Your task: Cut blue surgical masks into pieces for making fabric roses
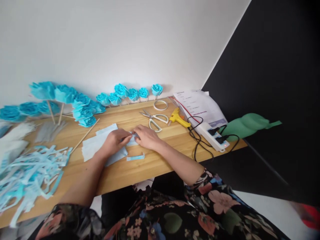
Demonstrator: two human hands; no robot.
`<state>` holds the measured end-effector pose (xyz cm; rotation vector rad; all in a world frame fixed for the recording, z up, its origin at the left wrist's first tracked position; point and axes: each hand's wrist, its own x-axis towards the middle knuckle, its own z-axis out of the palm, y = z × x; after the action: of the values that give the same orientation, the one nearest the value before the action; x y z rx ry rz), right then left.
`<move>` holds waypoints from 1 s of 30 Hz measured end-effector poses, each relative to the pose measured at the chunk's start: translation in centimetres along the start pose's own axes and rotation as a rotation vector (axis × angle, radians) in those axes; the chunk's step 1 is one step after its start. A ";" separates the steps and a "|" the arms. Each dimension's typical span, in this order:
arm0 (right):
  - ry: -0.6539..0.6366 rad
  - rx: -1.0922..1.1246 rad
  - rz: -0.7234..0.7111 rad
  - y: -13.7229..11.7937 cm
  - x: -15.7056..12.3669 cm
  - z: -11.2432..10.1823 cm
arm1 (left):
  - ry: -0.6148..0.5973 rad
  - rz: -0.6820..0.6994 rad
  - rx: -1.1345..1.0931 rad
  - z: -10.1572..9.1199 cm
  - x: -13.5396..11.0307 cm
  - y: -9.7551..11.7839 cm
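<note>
My left hand (115, 141) and my right hand (147, 136) meet over a light blue paper piece (131, 140) on the wooden table (140, 168). Both hands have their fingers bent and pinch the paper between them. More pale blue paper sheets (93, 144) lie under and left of my left hand. A small blue strip (135, 157) lies just in front of my hands.
Blue paper flowers on sticks (75, 100) line the wall, smaller ones (130, 92) at the back. Cut blue strips (27, 176) pile at the left. Scissors (155, 119), a tape ring (160, 105), a yellow glue gun (178, 117), a power strip (213, 135), printed papers (198, 105) and a green object (246, 125) lie at the right.
</note>
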<state>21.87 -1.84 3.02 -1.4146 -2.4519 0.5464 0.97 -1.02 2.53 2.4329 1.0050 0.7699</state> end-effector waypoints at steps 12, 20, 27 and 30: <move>0.019 -0.020 0.006 0.1 0.1 0.2 | 0.017 0.077 0.059 1.7 -0.2 -0.5; -0.009 0.043 -0.090 -2.7 -4.4 -3.1 | 0.014 0.055 0.165 2.2 -0.1 -0.7; -0.528 0.512 -0.248 -6.7 -14.7 1.4 | 0.006 0.030 0.160 2.4 0.3 -1.0; -0.573 0.494 -0.040 -5.8 -14.8 7.8 | 0.008 0.029 0.163 2.6 0.3 -1.2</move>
<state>21.55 -18.84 -1.86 -1.1026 -2.4545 1.6024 2.17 -0.39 0.02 2.5893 1.0757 0.7336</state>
